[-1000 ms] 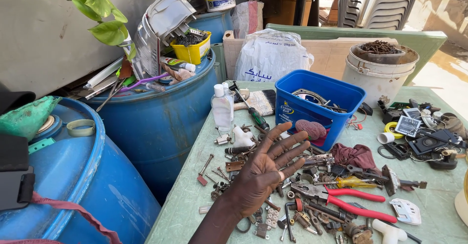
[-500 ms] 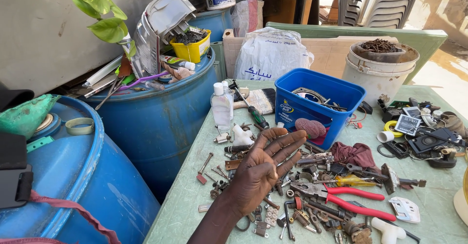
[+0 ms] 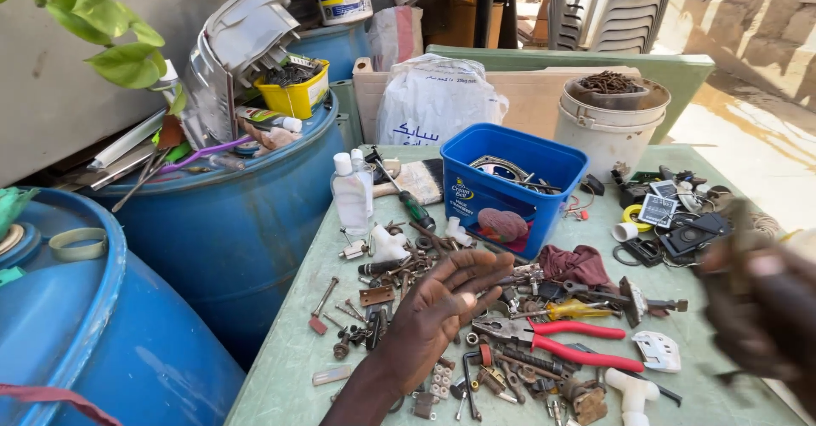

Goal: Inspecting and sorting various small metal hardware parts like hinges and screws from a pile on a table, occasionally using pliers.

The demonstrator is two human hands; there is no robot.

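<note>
Open left hand over a heap of metal hardware, right hand a blur at the edge.

Head view: the left hand [image 3: 442, 307] hovers palm up, fingers spread and holding nothing, above the scattered pile of rusty screws, bolts and small metal fittings [image 3: 399, 277] on the pale green tabletop [image 3: 280, 366]. Just to its right lie the red-handled pliers [image 3: 565, 345] and a yellow-handled tool [image 3: 578, 309]. Beyond its fingertips stands the blue rectangular plastic tub [image 3: 510, 184], with a clear plastic bottle [image 3: 350, 195] to the upper left. Far right, the right hand [image 3: 761, 311] comes in blurred; it seems to grasp something dark, but I cannot tell what, nor how its fingers sit. Left of the forearm, the big blue plastic drum [image 3: 221, 222].
</note>
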